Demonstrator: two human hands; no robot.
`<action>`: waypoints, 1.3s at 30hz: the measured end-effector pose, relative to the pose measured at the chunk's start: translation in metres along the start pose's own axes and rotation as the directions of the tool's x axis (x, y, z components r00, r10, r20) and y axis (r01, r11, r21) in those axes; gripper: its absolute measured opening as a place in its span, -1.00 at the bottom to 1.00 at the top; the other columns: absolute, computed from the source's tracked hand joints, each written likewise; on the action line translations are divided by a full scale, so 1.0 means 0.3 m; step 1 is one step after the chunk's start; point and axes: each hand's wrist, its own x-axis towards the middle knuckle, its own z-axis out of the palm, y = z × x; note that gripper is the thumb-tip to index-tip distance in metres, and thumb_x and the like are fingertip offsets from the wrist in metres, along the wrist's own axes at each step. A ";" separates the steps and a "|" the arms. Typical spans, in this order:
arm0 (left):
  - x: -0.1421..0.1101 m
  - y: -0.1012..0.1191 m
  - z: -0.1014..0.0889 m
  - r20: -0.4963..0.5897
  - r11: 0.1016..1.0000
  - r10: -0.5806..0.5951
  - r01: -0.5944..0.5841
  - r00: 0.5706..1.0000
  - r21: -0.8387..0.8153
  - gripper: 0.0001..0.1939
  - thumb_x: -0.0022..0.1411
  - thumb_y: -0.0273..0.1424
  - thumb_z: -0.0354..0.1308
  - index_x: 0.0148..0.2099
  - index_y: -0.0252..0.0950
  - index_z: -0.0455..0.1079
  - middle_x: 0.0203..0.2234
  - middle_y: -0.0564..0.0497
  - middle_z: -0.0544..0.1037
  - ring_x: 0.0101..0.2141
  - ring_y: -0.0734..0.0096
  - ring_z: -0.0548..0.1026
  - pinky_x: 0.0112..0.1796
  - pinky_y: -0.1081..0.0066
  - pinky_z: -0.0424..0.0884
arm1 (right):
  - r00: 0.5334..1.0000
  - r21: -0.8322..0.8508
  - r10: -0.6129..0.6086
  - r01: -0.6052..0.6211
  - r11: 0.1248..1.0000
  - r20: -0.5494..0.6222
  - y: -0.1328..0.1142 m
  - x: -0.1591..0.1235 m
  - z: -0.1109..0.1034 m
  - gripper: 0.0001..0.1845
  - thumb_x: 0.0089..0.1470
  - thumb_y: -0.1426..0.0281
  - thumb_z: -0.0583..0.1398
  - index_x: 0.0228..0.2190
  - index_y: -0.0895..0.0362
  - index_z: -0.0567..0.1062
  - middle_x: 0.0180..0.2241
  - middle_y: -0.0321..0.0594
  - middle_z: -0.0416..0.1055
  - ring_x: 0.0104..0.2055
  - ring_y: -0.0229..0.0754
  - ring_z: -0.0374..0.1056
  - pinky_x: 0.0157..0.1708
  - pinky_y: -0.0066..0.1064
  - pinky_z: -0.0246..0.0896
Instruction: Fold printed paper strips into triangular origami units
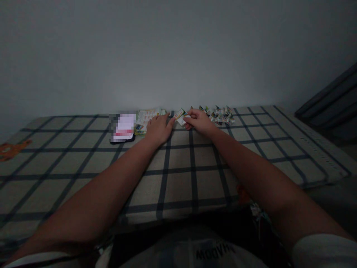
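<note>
My right hand (200, 121) pinches a small folded piece of printed paper (180, 114), white with green and yellow, between thumb and fingers. My left hand (160, 128) lies with its fingers apart over the right side of some printed paper sheets (146, 116). Its thumb reaches the left edge of the folded piece; whether it presses on it I cannot tell. Right of my right hand sits a cluster of small folded paper pieces (223, 115), several of them with pointed corners standing up. My right hand partly hides this cluster.
A phone (124, 126) with a bright, blurred-out screen lies left of the sheets. The checked tablecloth (178, 178) covers the table up to the grey wall (178, 56). An orange patch (12, 150) shows at the far left, and dark striped fabric (331, 100) at the right.
</note>
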 end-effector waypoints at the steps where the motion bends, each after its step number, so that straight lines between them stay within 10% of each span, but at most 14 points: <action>1: 0.008 -0.008 0.010 0.018 0.999 0.036 -0.035 0.999 -0.037 -0.27 0.54 -0.02 -0.23 0.44 -0.41 0.28 0.33 -0.36 0.42 0.34 -0.10 0.35 0.34 -0.05 0.18 | 1.000 0.001 -0.003 0.003 1.000 -0.001 0.000 0.000 0.000 -0.78 0.23 0.62 0.23 -0.41 0.13 0.39 -0.59 -0.42 0.43 -0.57 -0.38 0.39 -0.52 -0.59 0.33; 11: 0.044 -0.053 0.072 -0.044 0.945 0.179 -0.184 0.983 -0.271 -0.21 0.50 0.03 -0.23 0.39 -0.51 0.31 0.30 -0.43 0.43 0.33 -0.06 0.37 0.35 -0.01 0.18 | 1.000 -0.007 -0.017 0.017 1.000 0.005 0.010 0.012 -0.005 -0.80 0.23 0.58 0.25 -0.39 0.11 0.38 -0.57 -0.41 0.43 -0.56 -0.37 0.38 -0.50 -0.56 0.36; 17: 0.016 -0.011 0.016 -0.297 0.900 0.173 -0.273 0.939 -0.341 -0.40 0.48 0.01 -0.05 0.20 -0.33 0.52 0.17 -0.26 0.57 0.21 0.06 0.46 0.27 0.10 0.29 | 0.998 0.022 -0.057 0.056 0.998 0.010 0.023 0.013 -0.010 -0.83 0.23 0.53 0.26 -0.37 0.12 0.39 -0.53 -0.40 0.46 -0.54 -0.38 0.39 -0.48 -0.57 0.35; 24: -0.002 0.019 -0.005 -0.278 0.860 0.116 -0.237 0.954 -0.452 -0.64 0.36 -0.11 0.20 -0.13 -0.28 0.67 -0.36 -0.06 0.68 -0.37 0.31 0.56 -0.26 0.36 0.43 | 0.989 -0.010 -0.130 0.131 0.991 0.075 0.031 0.014 -0.024 -0.85 0.18 0.40 0.34 -0.37 0.13 0.47 -0.52 -0.36 0.47 -0.51 -0.33 0.41 -0.43 -0.48 0.40; 34: 0.011 0.021 0.003 -0.275 0.681 -0.026 -0.185 0.961 -0.709 -0.65 0.22 -0.17 0.35 -0.03 -0.26 0.64 -0.22 -0.09 0.71 -0.28 0.31 0.63 -0.25 0.37 0.56 | 0.969 0.000 -0.245 0.245 0.969 0.027 0.049 0.027 -0.039 -0.70 0.08 0.18 0.40 -0.25 0.13 0.59 -0.43 -0.29 0.51 -0.47 -0.30 0.44 -0.41 -0.44 0.46; 39: 0.013 0.026 0.007 -0.172 0.583 -0.101 -0.081 0.980 -0.808 -0.65 0.23 -0.16 0.35 -0.05 -0.29 0.58 -0.18 -0.14 0.67 -0.24 0.27 0.66 -0.26 0.32 0.62 | 0.928 -0.036 -0.373 0.373 0.927 0.008 0.065 0.039 -0.047 -0.70 0.04 0.16 0.40 -0.24 0.09 0.67 -0.03 -0.12 0.52 -0.26 -0.25 0.46 -0.40 -0.42 0.48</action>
